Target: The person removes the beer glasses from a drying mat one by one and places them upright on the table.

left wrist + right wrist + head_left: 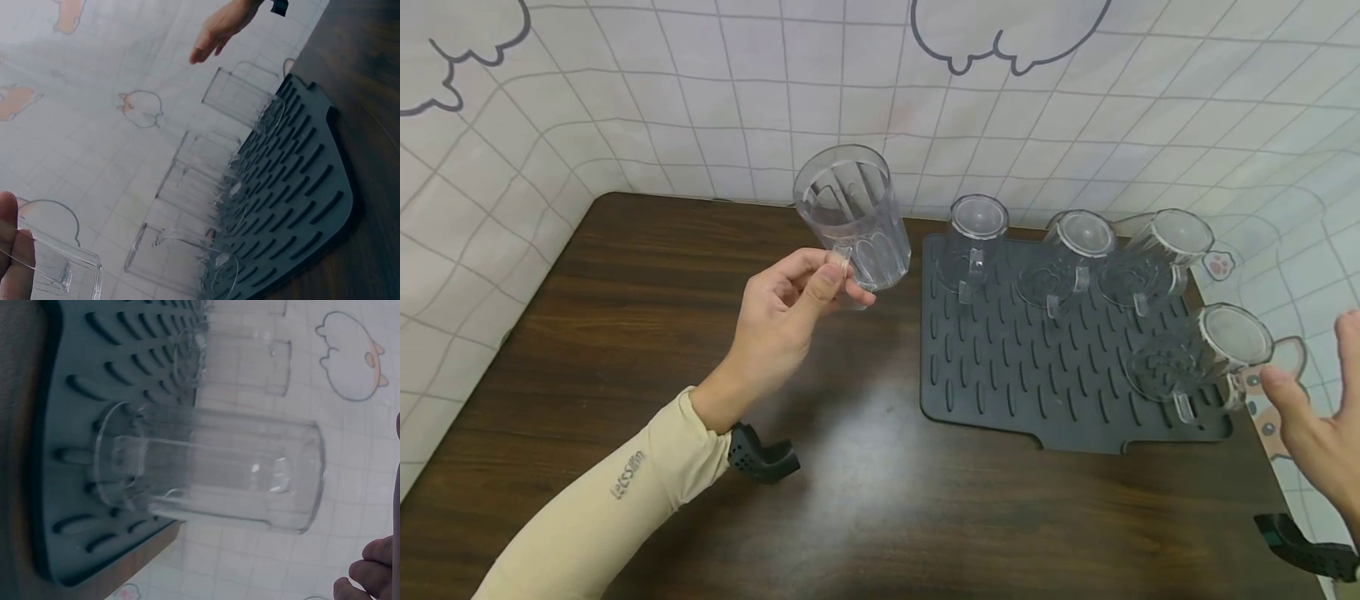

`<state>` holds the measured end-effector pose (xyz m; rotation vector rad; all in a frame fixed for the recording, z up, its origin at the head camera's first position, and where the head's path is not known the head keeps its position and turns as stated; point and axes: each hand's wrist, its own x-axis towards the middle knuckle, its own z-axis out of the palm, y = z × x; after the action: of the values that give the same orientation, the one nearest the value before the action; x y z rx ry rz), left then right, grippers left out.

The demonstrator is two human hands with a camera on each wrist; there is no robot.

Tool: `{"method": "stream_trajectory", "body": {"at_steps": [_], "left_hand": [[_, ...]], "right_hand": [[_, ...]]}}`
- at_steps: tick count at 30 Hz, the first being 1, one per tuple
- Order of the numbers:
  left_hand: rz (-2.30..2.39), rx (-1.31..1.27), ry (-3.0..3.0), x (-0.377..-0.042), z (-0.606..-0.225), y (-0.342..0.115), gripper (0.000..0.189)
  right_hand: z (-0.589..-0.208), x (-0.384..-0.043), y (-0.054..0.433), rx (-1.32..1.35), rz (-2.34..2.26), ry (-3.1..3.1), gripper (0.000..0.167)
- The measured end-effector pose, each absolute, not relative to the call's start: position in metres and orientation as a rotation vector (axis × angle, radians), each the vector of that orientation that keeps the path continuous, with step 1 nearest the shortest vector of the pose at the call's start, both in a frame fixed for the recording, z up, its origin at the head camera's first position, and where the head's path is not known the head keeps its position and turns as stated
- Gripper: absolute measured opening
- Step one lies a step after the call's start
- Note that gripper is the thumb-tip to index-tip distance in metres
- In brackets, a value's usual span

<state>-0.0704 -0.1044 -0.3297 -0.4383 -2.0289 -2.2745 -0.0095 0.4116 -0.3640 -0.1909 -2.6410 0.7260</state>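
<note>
My left hand (775, 329) pinches the handle of a clear glass mug (880, 242) and holds it above the table, its rim tilted up toward the wall. Part of that mug (69, 269) also shows in the left wrist view. At the right edge, my right hand (1326, 442) is apart from everything, thumb and fingers spread. Nearest to it is an upside-down glass mug (1236, 335) on the dark drying mat (992, 392). That mug (250, 469) fills the middle of the right wrist view, with no hand touching it.
Along the mat's back stand three more upside-down mugs: a left one (979, 218), a middle one (1086, 233) and a right one (1182, 232). The dark wooden table (880, 500) is bordered by a tile-patterned wall covering (737, 108).
</note>
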Motion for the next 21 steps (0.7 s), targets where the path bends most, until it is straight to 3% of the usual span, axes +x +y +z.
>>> {"method": "stream_trajectory", "body": {"at_steps": [8, 15, 21], "left_hand": [[-2.244, -0.388, -2.032, -0.070, -0.326, -0.112, 0.017], [-2.226, -0.352, -2.007, -0.072, -0.326, -0.118, 0.013], [-2.230, -0.315, -1.968, -0.074, -0.329, -0.124, 0.013]], "right_hand": [[-0.380, -0.002, 0.420, -0.192, 0.714, -2.650, 0.094], [-0.394, 0.004, 0.426, -0.226, 0.719, -2.724, 0.085], [-0.403, 0.009, 0.432, -0.212, 0.559, -2.902, 0.092]]}}
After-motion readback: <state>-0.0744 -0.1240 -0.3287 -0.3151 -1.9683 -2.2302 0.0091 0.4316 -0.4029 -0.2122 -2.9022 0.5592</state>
